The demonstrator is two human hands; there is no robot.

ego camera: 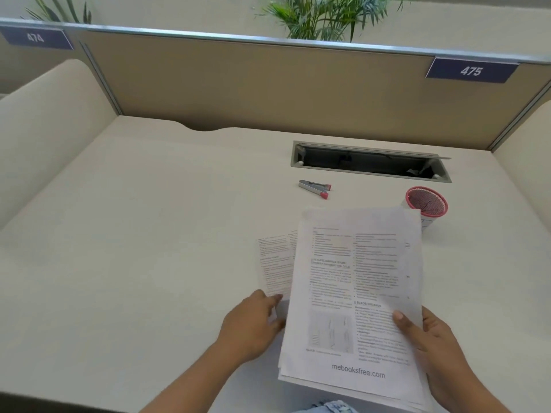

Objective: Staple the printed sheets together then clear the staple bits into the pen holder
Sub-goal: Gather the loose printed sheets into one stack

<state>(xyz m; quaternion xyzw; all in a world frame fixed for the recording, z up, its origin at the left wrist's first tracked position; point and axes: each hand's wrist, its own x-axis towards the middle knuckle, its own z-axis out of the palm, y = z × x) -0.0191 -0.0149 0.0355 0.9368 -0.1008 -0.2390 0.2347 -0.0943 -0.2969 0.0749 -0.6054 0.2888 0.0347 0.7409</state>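
At the desk's (149,234) near edge, the right hand (432,338) pinches the sheets (351,278) by their right side, thumb on top. The left hand (253,320) reaches their left edge with its fingertips hidden, so I cannot tell its grip. A loose page (275,263) lies flat beneath. Beyond sits the stapler (315,188), with the holder (427,201) to its right.

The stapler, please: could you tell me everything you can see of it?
The stapler is small, silvery metal with pinkish-red tips. It lies on the desk, its arms parted in a V from the left end, beyond the sheets and left of the pen holder. Nothing else touches it.
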